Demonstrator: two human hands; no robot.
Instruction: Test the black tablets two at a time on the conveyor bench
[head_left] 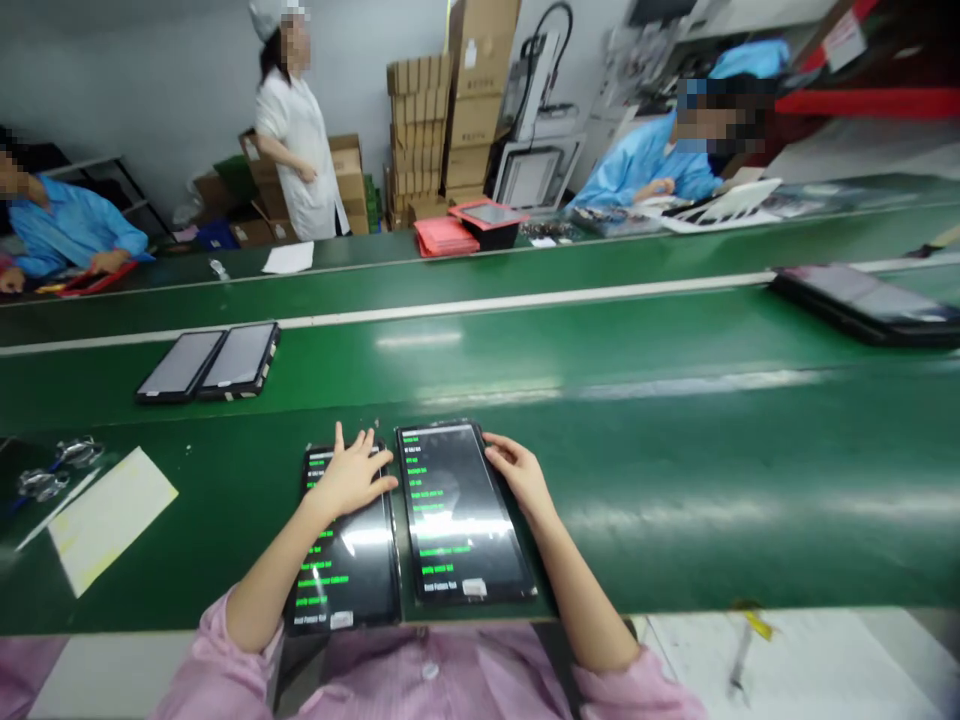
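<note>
Two black tablets lie side by side on the green bench in front of me, their screens lit with lists of mostly green text. Over the upper part of the left tablet (349, 565) is my left hand (351, 472), fingers spread, hiding some of the list. My right hand (517, 475) is at the upper right edge of the right tablet (457, 510), thumb and fingers apart along its side. Whether the right fingers press on that edge, I cannot tell. A small white label sits at the bottom of each tablet.
Two more tablets (208, 362) rest on the green conveyor (525, 355) beyond, and a stack of tablets (870, 300) lies far right. Left of me are a paper sheet (112, 520) and coiled cables (60, 468). Co-workers in blue sit across the line; one person in white stands.
</note>
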